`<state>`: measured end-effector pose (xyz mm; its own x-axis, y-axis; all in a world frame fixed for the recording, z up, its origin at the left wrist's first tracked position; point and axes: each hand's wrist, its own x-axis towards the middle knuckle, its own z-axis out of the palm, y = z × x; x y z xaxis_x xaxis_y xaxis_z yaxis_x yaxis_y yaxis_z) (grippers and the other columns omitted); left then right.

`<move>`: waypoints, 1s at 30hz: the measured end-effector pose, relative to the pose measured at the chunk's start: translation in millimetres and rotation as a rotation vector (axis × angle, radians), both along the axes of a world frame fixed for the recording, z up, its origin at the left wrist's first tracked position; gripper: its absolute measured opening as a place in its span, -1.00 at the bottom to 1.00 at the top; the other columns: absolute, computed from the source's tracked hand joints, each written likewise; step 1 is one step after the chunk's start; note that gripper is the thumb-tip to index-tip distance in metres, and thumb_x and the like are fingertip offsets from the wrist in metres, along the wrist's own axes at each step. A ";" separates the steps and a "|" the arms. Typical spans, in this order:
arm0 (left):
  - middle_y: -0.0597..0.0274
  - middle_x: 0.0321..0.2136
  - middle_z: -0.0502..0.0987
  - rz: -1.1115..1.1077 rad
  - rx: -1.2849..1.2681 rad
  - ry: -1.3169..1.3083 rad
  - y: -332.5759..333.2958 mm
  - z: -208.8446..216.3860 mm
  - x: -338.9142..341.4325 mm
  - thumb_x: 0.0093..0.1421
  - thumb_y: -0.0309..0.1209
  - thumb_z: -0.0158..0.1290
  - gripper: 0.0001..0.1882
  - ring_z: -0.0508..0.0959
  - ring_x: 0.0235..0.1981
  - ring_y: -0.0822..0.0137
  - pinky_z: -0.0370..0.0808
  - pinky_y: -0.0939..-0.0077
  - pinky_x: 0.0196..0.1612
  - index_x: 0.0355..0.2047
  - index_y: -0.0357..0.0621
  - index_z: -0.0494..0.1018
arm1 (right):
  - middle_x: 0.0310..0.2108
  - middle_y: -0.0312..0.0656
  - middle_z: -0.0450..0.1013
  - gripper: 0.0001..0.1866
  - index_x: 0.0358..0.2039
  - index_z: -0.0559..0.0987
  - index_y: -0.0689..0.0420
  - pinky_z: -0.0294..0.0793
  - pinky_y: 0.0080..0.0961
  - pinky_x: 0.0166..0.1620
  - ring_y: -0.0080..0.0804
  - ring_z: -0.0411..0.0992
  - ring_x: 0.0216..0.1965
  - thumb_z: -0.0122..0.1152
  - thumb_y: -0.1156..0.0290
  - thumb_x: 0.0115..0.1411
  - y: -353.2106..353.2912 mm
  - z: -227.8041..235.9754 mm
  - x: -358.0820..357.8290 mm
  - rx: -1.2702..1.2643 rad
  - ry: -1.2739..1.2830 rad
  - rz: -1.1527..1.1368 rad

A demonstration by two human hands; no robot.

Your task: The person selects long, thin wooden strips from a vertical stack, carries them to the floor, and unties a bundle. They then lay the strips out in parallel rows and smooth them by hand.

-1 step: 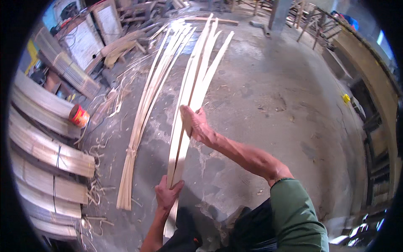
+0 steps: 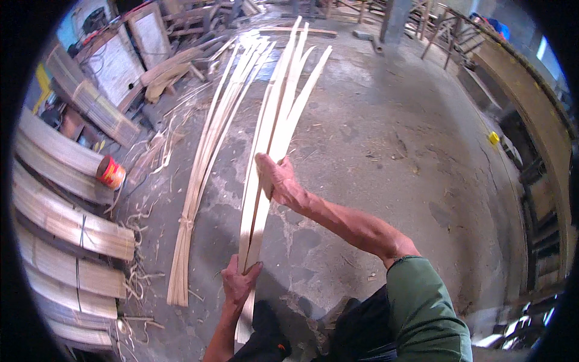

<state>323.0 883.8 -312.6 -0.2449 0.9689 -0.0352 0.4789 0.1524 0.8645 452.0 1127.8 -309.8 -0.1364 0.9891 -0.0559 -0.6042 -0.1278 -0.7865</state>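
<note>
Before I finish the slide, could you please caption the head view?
Left hand and right hand grip long pale strips; a tied bundle lies on the floor.

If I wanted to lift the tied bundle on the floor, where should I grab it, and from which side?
I'd grip the bundle around its tie, where it's narrow and bound; its far ends spread loosely. Come from above on its right, the side where the legs are. It's long, so it may tip toward the far end.
</note>
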 end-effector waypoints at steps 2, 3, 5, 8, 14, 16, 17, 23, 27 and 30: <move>0.07 -0.53 0.58 0.027 0.015 -0.004 -1.4 -13.1 -0.6 -0.01 -0.23 0.28 -0.61 0.59 -0.50 0.29 0.50 0.36 -0.40 -0.31 -0.24 0.44 | -0.37 -0.30 0.37 -0.61 -0.11 0.33 0.14 0.42 -0.50 -0.43 -0.56 0.34 -0.41 0.27 0.29 0.15 -8.5 16.4 -1.7 -0.099 -0.102 -0.058; 0.07 -0.54 0.57 0.025 0.027 -0.011 0.3 -17.6 3.4 -0.01 -0.22 0.28 -0.61 0.58 -0.51 0.29 0.50 0.36 -0.41 -0.31 -0.24 0.44 | -0.36 -0.29 0.38 -0.59 -0.10 0.33 0.14 0.42 -0.49 -0.43 -0.57 0.33 -0.41 0.29 0.28 0.14 -15.8 22.4 2.5 -0.069 -0.107 -0.100; 0.08 -0.56 0.55 0.002 -0.007 -0.079 -0.7 -20.3 8.3 -0.03 -0.22 0.28 -0.60 0.55 -0.53 0.30 0.49 0.36 -0.42 -0.33 -0.25 0.43 | -0.32 -0.29 0.37 -0.55 -0.08 0.31 0.12 0.44 -0.47 -0.40 -0.56 0.33 -0.37 0.31 0.28 0.14 -12.1 8.1 13.8 -0.062 -0.051 -0.042; 0.11 -0.60 0.52 -0.004 -0.043 -0.102 -1.3 -42.9 1.5 -0.06 -0.23 0.29 -0.60 0.51 -0.56 0.31 0.46 0.37 -0.45 -0.35 -0.25 0.41 | -0.24 -0.28 0.38 -0.52 -0.02 0.29 0.12 0.46 -0.43 -0.27 -0.52 0.34 -0.28 0.31 0.28 0.14 -22.0 15.4 23.4 -0.032 -0.046 -0.080; 0.16 -0.64 0.47 -0.074 0.126 -0.013 5.2 -20.7 12.3 -0.10 -0.29 0.29 -0.63 0.48 -0.59 0.33 0.42 0.38 -0.50 -0.40 -0.24 0.39 | -0.10 -0.18 0.37 -0.46 0.10 0.26 0.18 0.42 -0.38 -0.06 -0.40 0.33 -0.11 0.24 0.34 0.17 -36.5 43.6 39.3 -0.051 -0.110 -0.170; 0.18 -0.63 0.47 -0.108 0.151 -0.049 9.3 -19.9 13.7 -0.08 -0.32 0.28 -0.65 0.48 -0.60 0.36 0.42 0.41 -0.51 -0.39 -0.25 0.39 | -0.06 -0.17 0.37 -0.43 0.12 0.24 0.17 0.40 -0.36 0.00 -0.40 0.32 -0.05 0.25 0.32 0.18 -42.5 59.4 46.8 -0.003 -0.081 -0.174; 0.19 -0.63 0.47 -0.127 0.154 -0.060 9.9 -33.0 4.7 -0.07 -0.34 0.27 -0.66 0.48 -0.60 0.38 0.42 0.44 -0.52 -0.38 -0.26 0.39 | -0.04 -0.17 0.36 -0.42 0.13 0.23 0.17 0.39 -0.36 0.01 -0.40 0.32 -0.03 0.25 0.31 0.18 -44.0 66.6 49.9 0.003 -0.098 -0.182; 0.28 -0.59 0.49 -0.196 0.083 -0.228 16.0 -26.0 26.1 -0.04 -0.43 0.25 -0.70 0.48 -0.58 0.46 0.42 0.54 -0.53 -0.33 -0.27 0.42 | 0.00 -0.25 0.35 -0.39 0.14 0.24 0.08 0.36 -0.38 0.06 -0.45 0.32 0.00 0.29 0.26 0.15 -50.8 75.5 80.4 0.056 -0.149 -0.255; 0.29 -0.60 0.49 -0.212 0.078 -0.324 21.4 -28.3 34.9 -0.04 -0.46 0.24 -0.72 0.47 -0.60 0.47 0.43 0.55 -0.54 -0.33 -0.26 0.42 | 0.00 -0.25 0.35 -0.40 0.15 0.24 0.09 0.35 -0.40 0.06 -0.46 0.31 0.00 0.28 0.26 0.16 -49.7 77.6 92.7 0.164 -0.183 -0.325; 0.28 -0.62 0.49 -0.197 0.124 -0.287 27.0 -32.9 40.8 -0.05 -0.47 0.24 -0.73 0.45 -0.65 0.45 0.41 0.53 -0.59 -0.35 -0.26 0.42 | -0.02 -0.24 0.36 -0.41 0.14 0.24 0.12 0.34 -0.40 0.06 -0.47 0.31 -0.02 0.26 0.27 0.17 -53.0 84.6 99.5 0.153 -0.162 -0.355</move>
